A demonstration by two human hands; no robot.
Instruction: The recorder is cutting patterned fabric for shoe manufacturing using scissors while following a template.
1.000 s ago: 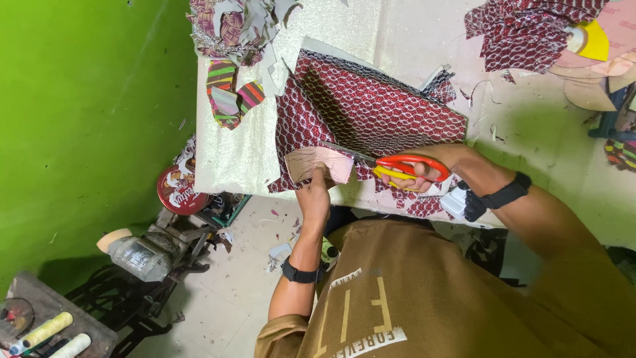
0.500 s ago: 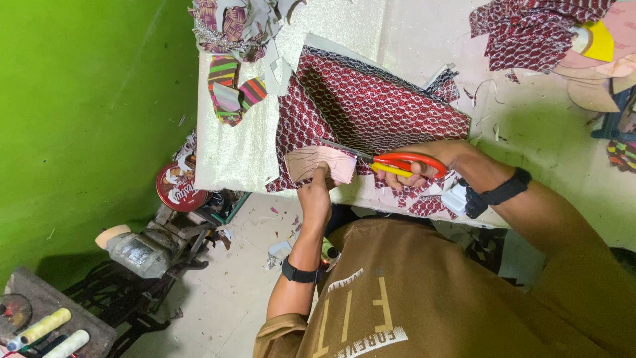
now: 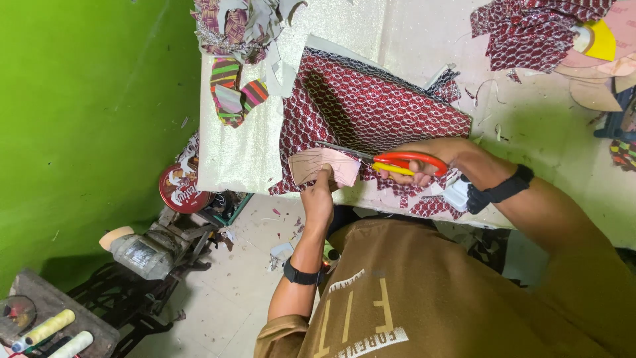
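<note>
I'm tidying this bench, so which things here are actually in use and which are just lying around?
In use:
left hand holding the pink paper piece
right hand on the red-handled scissors
red patterned fabric

Lying about:
striped scraps
round red tin
thread spools
yellow piece

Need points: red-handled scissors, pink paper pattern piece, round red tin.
red-handled scissors (image 3: 409, 163), head view, on the red handle loop.
pink paper pattern piece (image 3: 324, 166), head view, on its flat middle.
round red tin (image 3: 179, 189), head view, on its lid.

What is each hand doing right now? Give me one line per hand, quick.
Left hand: closed in a grip on the pink paper piece.
Right hand: closed around the red-handled scissors, blades at the paper's edge.
</note>
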